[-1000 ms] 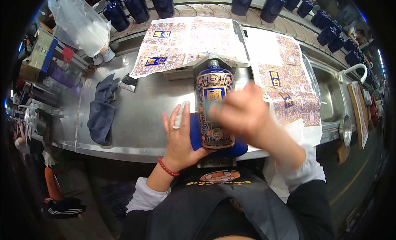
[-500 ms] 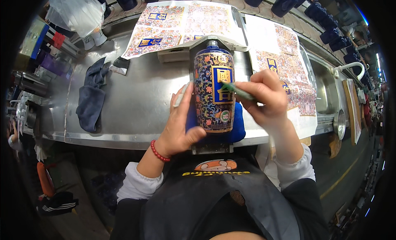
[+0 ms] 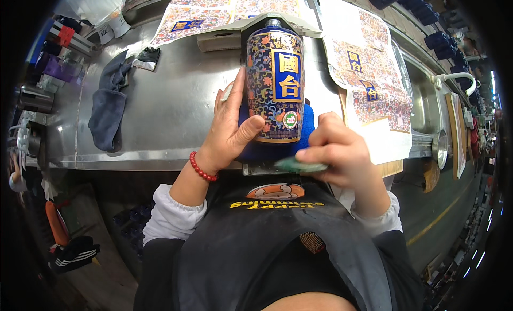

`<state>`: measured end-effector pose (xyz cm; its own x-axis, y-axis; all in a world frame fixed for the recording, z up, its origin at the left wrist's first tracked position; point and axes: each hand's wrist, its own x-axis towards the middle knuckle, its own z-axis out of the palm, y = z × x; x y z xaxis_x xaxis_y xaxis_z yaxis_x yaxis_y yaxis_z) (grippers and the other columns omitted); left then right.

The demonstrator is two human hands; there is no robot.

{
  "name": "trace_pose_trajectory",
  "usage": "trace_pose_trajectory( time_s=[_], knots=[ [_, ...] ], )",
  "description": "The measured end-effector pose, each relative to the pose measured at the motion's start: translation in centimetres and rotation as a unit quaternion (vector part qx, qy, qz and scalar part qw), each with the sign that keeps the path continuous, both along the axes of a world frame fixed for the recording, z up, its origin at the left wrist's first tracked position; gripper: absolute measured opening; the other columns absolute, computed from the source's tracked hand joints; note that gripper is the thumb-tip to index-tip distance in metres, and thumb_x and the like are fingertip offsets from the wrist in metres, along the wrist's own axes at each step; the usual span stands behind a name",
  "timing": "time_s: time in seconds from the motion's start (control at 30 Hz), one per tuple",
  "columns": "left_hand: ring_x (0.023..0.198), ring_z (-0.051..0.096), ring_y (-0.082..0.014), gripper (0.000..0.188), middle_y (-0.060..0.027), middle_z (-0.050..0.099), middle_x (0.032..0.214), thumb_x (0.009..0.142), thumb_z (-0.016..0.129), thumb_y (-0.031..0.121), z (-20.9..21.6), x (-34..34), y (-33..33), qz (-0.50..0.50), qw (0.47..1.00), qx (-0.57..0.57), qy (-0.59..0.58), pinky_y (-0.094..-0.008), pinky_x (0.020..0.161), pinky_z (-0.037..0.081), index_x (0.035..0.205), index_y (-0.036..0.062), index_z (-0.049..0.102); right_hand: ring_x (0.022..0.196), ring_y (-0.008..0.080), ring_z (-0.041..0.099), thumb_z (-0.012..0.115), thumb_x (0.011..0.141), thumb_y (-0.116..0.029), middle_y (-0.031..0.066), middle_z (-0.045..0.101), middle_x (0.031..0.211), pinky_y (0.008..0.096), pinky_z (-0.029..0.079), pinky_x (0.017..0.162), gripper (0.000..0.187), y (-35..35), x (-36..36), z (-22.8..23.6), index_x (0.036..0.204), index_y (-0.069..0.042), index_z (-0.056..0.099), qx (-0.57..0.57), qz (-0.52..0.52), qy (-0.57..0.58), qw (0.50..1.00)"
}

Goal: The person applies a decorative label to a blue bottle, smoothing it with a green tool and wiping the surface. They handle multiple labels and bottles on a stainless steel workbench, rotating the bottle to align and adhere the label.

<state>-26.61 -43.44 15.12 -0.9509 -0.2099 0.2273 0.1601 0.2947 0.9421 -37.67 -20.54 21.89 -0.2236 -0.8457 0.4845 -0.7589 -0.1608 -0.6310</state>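
Observation:
A dark blue bottle [image 3: 260,92] with a floral wrap and a gold-edged blue label lies tilted on its back, neck pointing away from me. It rests in a stand with blue padding [image 3: 306,126] under it. My left hand [image 3: 228,118] lies along the bottle's left side, fingers stretched out and thumb apart. Something white, perhaps a finger cover, shows on one of its fingers. Just below the bottle's base, my right hand [image 3: 339,150] pinches a flat green scraper-like piece [image 3: 299,164], blurred by motion and apart from the bottle.
Printed floral sheets [image 3: 200,17] lie at the back of the metal counter [image 3: 160,97], with more sheets [image 3: 368,70] on the right. A dark cloth [image 3: 108,110] and a small black packet [image 3: 147,59] are at left. A sink [image 3: 425,108] with a white faucet [image 3: 462,78] stands far right.
My right hand has moved the green piece from the label down past the bottle's base, toward me. My left hand stays at the bottle's left side. The whole view has shifted slightly.

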Motion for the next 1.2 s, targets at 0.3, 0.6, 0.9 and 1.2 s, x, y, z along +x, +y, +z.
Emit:
trace_pose_trajectory(
  time_s=[0.3, 0.6, 0.9, 1.2],
  knots=[
    [0.145, 0.031, -0.0443, 0.112, -0.0169, 0.053, 0.145, 0.075, 0.074, 0.068, 1.6, 1.7, -0.3, 0.097, 0.921, -0.369, 0.08, -0.0676, 0.118, 0.002, 0.156, 0.0021, 0.033, 0.073, 0.0238, 0.054, 0.082, 0.067, 0.002, 0.007, 0.059, 0.085, 0.0347, 0.042, 0.065, 0.039, -1.3, -1.0, 0.1, 0.104, -0.005, 0.074, -0.057, -0.147, 0.031, 0.987],
    [0.144, 0.031, -0.0378, 0.076, -0.0115, 0.048, 0.149, 0.081, 0.074, 0.055, 2.8, 2.3, 1.8, 0.126, 0.887, -0.435, 0.089, -0.0655, 0.12, 0.004, 0.145, 0.0184, 0.057, 0.073, 0.0221, 0.052, 0.085, 0.069, 0.0, 0.0048, 0.055, 0.084, 0.034, 0.042, 0.066, 0.04, -1.6, -1.0, 2.1, 0.106, -0.008, 0.073, -0.024, -0.016, 0.048, 0.998],
    [0.143, 0.036, -0.0364, 0.074, -0.0129, 0.053, 0.146, 0.085, 0.07, 0.057, 1.8, 2.9, 1.7, 0.14, 0.912, -0.373, 0.097, -0.0635, 0.12, 0.005, 0.145, 0.0146, 0.057, 0.078, 0.0239, 0.059, 0.082, 0.064, -0.001, 0.0056, 0.061, 0.088, 0.0359, 0.046, 0.069, 0.041, -2.2, -1.2, 2.4, 0.104, -0.007, 0.075, 0.01, -0.004, 0.09, 0.996],
    [0.144, 0.037, -0.033, 0.052, -0.0077, 0.058, 0.143, 0.094, 0.062, 0.051, 0.3, 5.3, 3.5, 0.126, 0.896, -0.412, 0.103, -0.0627, 0.122, 0.002, 0.136, 0.0204, 0.066, 0.073, 0.0201, 0.059, 0.081, 0.078, -0.002, 0.0086, 0.063, 0.081, 0.0304, 0.045, 0.063, 0.026, -1.0, -0.5, -0.3, 0.102, -0.001, 0.073, -0.055, -0.185, -0.036, 0.981]
  ],
)
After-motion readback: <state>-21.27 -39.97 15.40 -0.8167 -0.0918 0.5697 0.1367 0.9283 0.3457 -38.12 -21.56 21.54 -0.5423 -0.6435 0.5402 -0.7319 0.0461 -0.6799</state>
